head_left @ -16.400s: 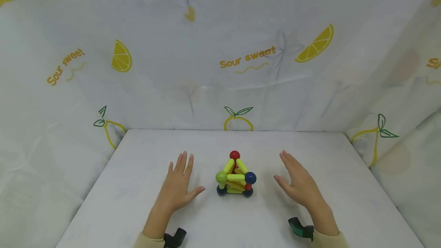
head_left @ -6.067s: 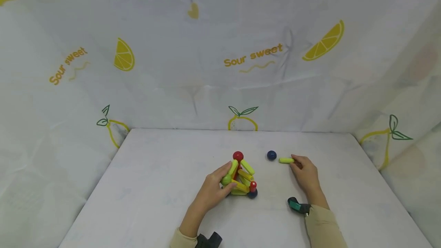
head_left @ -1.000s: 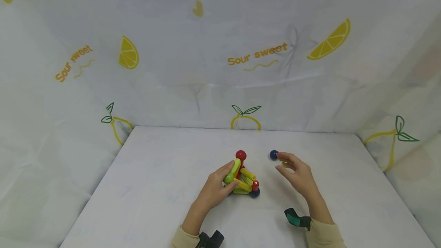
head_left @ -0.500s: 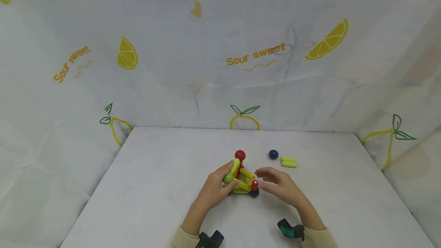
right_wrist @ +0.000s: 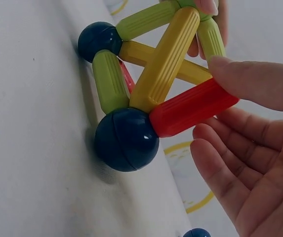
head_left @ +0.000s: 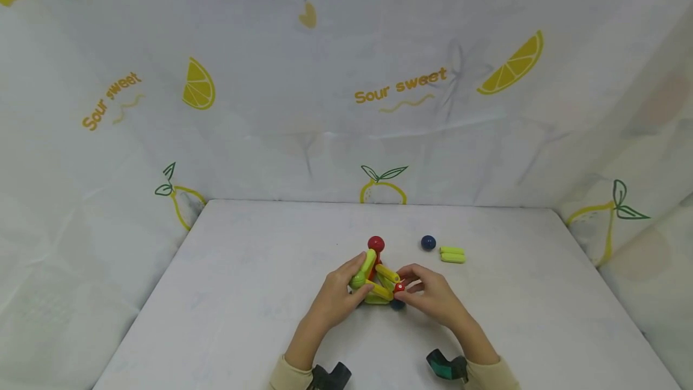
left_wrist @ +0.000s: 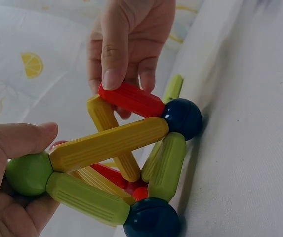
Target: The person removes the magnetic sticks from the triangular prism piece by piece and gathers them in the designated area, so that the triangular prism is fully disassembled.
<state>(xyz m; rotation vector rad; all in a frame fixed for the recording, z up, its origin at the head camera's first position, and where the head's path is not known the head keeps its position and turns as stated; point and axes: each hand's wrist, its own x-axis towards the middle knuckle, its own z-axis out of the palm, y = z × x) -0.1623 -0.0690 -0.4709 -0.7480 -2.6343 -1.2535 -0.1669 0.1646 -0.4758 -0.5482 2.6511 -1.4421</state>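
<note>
A construction of coloured magnetic rods and balls stands on the white table. My left hand (head_left: 332, 297) holds it by the green ball (left_wrist: 30, 174), thumb on one side and fingers on the other. On the right, my right hand (head_left: 433, 297) pinches the upper end of a red rod (right_wrist: 195, 109) between thumb and fingers. That rod's lower end sits against a dark blue ball (right_wrist: 126, 140) at the base. Two yellow rods, among them the front one (left_wrist: 109, 143), slant across the frame. A red ball (head_left: 376, 244) tops the back corner.
Behind my right hand lie a loose dark blue ball (head_left: 428, 242) and two loose yellow-green rods (head_left: 452, 255), side by side. The white table (head_left: 260, 245) ends at a hanging cloth (head_left: 260, 155) printed with lemons.
My right hand has let go of a yellow-green rod beside another one, come left and forward to the construction, and taken the red rod's end. My left hand keeps its hold.
</note>
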